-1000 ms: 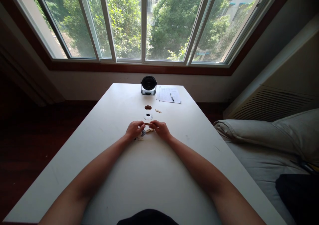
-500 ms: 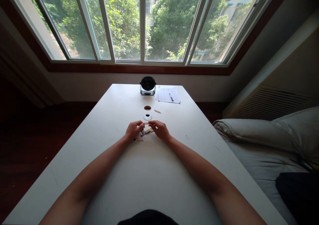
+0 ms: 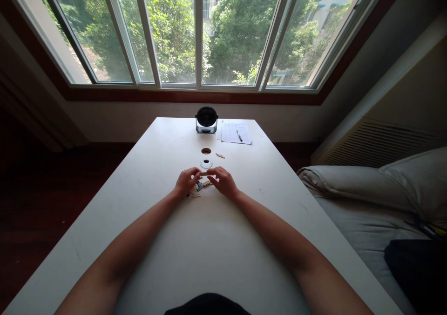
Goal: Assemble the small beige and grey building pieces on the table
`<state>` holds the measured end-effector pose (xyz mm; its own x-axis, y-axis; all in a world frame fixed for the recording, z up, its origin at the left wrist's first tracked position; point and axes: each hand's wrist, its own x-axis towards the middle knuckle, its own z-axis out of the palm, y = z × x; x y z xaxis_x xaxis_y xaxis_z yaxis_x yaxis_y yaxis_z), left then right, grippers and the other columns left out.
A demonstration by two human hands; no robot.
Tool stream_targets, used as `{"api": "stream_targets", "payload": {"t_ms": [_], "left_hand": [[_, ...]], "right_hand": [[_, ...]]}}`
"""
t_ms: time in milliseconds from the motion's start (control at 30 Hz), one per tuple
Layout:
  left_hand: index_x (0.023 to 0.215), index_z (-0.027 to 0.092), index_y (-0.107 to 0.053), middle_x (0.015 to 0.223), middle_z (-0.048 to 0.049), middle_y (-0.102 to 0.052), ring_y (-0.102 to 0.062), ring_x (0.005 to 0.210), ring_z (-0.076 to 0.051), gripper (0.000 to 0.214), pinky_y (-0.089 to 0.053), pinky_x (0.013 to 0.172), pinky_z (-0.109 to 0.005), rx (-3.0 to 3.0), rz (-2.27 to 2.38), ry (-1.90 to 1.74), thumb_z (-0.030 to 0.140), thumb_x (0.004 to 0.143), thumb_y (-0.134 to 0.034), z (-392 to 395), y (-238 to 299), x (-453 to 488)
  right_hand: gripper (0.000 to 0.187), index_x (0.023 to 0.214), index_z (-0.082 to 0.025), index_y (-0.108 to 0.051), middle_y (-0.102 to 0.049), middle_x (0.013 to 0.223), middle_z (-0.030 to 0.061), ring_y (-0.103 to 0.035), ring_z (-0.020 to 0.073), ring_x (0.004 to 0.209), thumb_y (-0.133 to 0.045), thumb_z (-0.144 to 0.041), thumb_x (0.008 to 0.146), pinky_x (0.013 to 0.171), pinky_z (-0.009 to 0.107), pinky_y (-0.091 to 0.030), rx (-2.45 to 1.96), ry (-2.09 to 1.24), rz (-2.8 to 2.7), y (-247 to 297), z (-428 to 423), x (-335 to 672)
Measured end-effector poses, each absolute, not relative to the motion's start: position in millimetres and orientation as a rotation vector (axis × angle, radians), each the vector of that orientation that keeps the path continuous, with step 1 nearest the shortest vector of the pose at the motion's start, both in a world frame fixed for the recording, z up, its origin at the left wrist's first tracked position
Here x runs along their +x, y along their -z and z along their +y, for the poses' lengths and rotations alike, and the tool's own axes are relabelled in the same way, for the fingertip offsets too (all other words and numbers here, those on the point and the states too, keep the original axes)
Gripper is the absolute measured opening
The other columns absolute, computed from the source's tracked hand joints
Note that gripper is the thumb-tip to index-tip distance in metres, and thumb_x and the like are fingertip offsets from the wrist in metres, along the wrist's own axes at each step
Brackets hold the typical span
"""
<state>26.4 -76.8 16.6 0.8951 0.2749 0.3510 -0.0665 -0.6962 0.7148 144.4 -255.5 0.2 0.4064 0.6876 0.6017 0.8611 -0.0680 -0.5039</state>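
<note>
The left hand [image 3: 186, 182] pinches a slim piece [image 3: 205, 174]; the right hand [image 3: 224, 182] is at its right end, grip too small to tell; loose parts [image 3: 199, 185] lie on its near side.

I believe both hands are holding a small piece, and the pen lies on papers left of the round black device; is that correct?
Not quite: the head view shows the pen on papers right of the round black device. The left hand and right hand do hold a small piece.

Tbl [image 3: 209, 240] smooth (slight sheen), sheets [image 3: 228, 131] matt ppr, cushion [image 3: 340, 180] soft cloth.
</note>
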Motion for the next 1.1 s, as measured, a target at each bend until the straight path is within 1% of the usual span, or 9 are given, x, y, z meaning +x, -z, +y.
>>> {"api": "stream_targets", "payload": {"t_ms": [100,167,300,367,500,600,733,900,1100], "left_hand": [[0.089,0.022,-0.07,0.08,-0.0021,-0.073,-0.066,0.073,-0.018,0.026,-0.048,0.071,-0.028,2.239,0.173,-0.541,0.041,0.093,-0.052,-76.2,-13.6,27.8],[0.091,0.022,-0.07,0.08,-0.0017,-0.073,-0.066,0.074,-0.018,0.025,-0.049,0.071,-0.028,2.222,0.186,-0.538,0.04,0.093,-0.052,-76.3,-12.0,28.9],[0.103,0.024,-0.069,0.095,-0.003,-0.073,-0.067,0.084,-0.019,0.024,-0.05,0.078,-0.03,2.236,0.195,-0.577,0.036,0.093,-0.052,-75.7,-10.7,29.9],[0.101,0.023,-0.07,0.098,-0.0041,-0.072,-0.065,0.089,-0.02,0.021,-0.05,0.082,-0.032,2.292,0.18,-0.6,0.034,0.092,-0.054,-74.8,-10.2,29.8],[0.092,0.023,-0.07,0.097,-0.0051,-0.07,-0.062,0.098,-0.022,0.017,-0.047,0.089,-0.036,2.385,0.123,-0.606,0.03,0.091,-0.055,-73.0,-9.5,29.4],[0.092,0.023,-0.069,0.099,-0.0056,-0.069,-0.06,0.101,-0.023,0.016,-0.046,0.09,-0.036,2.398,0.117,-0.594,0.029,0.092,-0.054,-72.2,-9.4,29.2],[0.092,0.023,-0.07,0.1,-0.0058,-0.069,-0.059,0.101,-0.023,0.015,-0.047,0.089,-0.036,2.407,0.126,-0.564,0.027,0.09,-0.056,-70.9,-10.0,28.2],[0.094,0.024,-0.071,0.1,-0.0054,-0.069,-0.059,0.099,-0.023,0.014,-0.046,0.089,-0.036,2.43,0.099,-0.534,0.027,0.089,-0.058,-71.6,-10.1,26.7],[0.096,0.024,-0.07,0.097,-0.0047,-0.07,-0.059,0.098,-0.023,0.014,-0.045,0.088,-0.035,2.488,0.07,-0.49,0.029,0.089,-0.058,-73.3,-10.3,27.5]], "right_hand": [[0.018,0.111,-0.026,-0.067,-0.07,0.099,0.0069,-0.061,0.0225,0.095,-0.055,-0.027,0.097,0.084,0.035,-0.05,-1.848,0.302,-1.398,-0.5,-255.3,144.7],[0.018,0.111,-0.026,-0.067,-0.069,0.099,0.0068,-0.061,0.0224,0.096,-0.054,-0.025,0.098,0.086,0.035,-0.05,-1.866,0.313,-1.405,1.7,-254.5,148.6],[0.018,0.111,-0.025,-0.066,-0.069,0.1,0.0065,-0.06,0.0233,0.095,-0.056,-0.026,0.096,0.085,0.037,-0.05,-1.89,0.361,-1.295,9.7,-252.9,171.3],[0.016,0.108,-0.025,-0.067,-0.068,0.103,0.0071,-0.059,0.0252,0.099,-0.058,-0.027,0.094,0.087,0.04,-0.05,-1.937,0.409,-1.178,14.3,-252.6,189.7],[0.014,0.102,-0.023,-0.069,-0.065,0.103,0.01,-0.054,0.0283,0.103,-0.062,-0.029,0.091,0.092,0.043,-0.048,-2.085,0.509,-0.923,22.5,-251.4,229.8],[0.016,0.101,-0.021,-0.07,-0.063,0.102,0.0111,-0.053,0.0283,0.104,-0.062,-0.031,0.091,0.092,0.042,-0.046,-2.171,0.505,-0.81,27.3,-246.6,253.2],[0.016,0.098,-0.023,-0.071,-0.061,0.101,0.0103,-0.052,0.0269,0.104,-0.064,-0.034,0.091,0.092,0.039,-0.044,-2.291,0.412,-0.754,30.8,-234.3,270.6],[0.014,0.098,-0.023,-0.072,-0.061,0.103,0.0102,-0.051,0.0263,0.104,-0.067,-0.034,0.089,0.092,0.038,-0.041,-2.38,0.347,-0.763,32.9,-222.9,278.9],[0.017,0.104,-0.023,-0.07,-0.064,0.105,0.0099,-0.052,0.027,0.104,-0.066,-0.032,0.09,0.09,0.038,-0.04,-2.394,0.344,-0.792,34.9,-223.2,279.7]]}}
